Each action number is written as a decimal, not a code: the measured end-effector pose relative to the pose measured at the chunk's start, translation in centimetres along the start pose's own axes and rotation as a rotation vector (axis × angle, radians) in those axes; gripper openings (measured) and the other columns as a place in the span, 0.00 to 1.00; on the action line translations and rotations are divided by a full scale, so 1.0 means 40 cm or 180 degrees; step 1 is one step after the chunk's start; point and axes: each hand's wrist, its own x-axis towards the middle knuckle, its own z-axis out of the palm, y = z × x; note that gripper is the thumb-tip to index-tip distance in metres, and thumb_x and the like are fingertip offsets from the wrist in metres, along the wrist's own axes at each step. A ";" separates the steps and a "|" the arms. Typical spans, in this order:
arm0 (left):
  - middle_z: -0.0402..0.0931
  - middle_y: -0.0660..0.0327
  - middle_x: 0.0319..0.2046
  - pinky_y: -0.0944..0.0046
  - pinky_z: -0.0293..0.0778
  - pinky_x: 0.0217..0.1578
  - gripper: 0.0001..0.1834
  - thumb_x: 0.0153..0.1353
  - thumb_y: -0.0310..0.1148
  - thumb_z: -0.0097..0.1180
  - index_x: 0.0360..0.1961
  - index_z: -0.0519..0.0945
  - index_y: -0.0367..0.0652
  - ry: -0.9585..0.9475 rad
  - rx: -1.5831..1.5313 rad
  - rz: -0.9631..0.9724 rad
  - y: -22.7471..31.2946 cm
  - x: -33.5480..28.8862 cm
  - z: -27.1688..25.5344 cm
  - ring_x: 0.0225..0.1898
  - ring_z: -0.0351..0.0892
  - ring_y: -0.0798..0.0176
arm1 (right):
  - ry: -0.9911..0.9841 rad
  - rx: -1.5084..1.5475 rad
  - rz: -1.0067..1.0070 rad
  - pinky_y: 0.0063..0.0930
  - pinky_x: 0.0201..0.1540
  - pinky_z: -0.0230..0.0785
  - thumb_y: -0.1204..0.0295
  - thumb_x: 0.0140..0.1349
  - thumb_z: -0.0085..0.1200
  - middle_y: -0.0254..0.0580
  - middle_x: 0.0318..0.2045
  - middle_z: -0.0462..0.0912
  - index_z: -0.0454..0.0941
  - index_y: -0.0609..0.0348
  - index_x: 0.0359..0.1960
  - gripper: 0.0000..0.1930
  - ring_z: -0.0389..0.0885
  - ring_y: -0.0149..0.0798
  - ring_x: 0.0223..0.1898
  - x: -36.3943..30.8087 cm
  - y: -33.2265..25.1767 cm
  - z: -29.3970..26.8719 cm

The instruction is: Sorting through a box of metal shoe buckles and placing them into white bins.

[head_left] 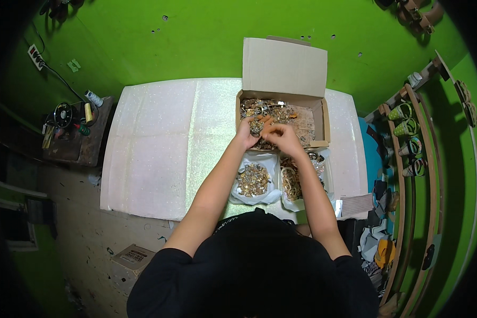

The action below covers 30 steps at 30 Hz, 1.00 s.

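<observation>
Gold-toned and silvery small pieces [256, 129] lie bunched in your left hand [245, 138], which is turned palm up and cupped around them just above the near left part of an open cardboard box [326, 119]. Your right hand [287, 140] comes in from the other side, its bent fingertips at the edge of that bunch; they are blurred, so you cannot tell whether they pinch a piece. Beneath and beyond both hands, a mixed heap [270, 107] of similar bits covers the box's left side and thins out toward the right, and the box's lid [284, 64] stands raised behind. Nearer to you than your left hand sits a container lined with white plastic [244, 199], holding a pile of shiny bits [253, 180]. Beside it, partly under your right forearm [314, 193], a second container [329, 177] holds brownish and metallic pieces [290, 183]. All of this rests on a table with a pale, glittery cover [153, 143], which spreads widely to the left of your hands, against a green wall [206, 40].
</observation>
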 end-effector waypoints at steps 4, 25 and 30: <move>0.69 0.45 0.40 0.59 0.72 0.42 0.13 0.58 0.31 0.26 0.32 0.64 0.36 -0.0080 -0.0024 0.0022 0.006 0.008 -0.012 0.45 0.69 0.50 | -0.0916 -0.0422 0.0470 0.18 0.27 0.64 0.71 0.49 0.54 0.34 0.22 0.77 0.77 0.62 0.29 0.08 0.70 0.23 0.23 -0.038 -0.043 -0.018; 0.71 0.59 0.27 0.65 0.72 0.24 0.11 0.55 0.34 0.35 0.31 0.70 0.42 0.0269 0.0371 0.0004 0.004 0.023 -0.031 0.24 0.71 0.65 | 0.0683 -0.1832 -0.1094 0.33 0.33 0.65 0.75 0.41 0.54 0.41 0.27 0.72 0.74 0.60 0.25 0.07 0.73 0.43 0.31 0.054 -0.008 0.030; 0.71 0.58 0.28 0.64 0.73 0.29 0.11 0.55 0.34 0.35 0.31 0.70 0.42 0.0271 0.0359 0.0049 0.004 0.027 -0.035 0.27 0.72 0.64 | 0.0608 -0.1278 -0.0401 0.25 0.26 0.67 0.76 0.45 0.55 0.44 0.22 0.75 0.73 0.64 0.23 0.05 0.76 0.36 0.23 0.047 -0.053 0.030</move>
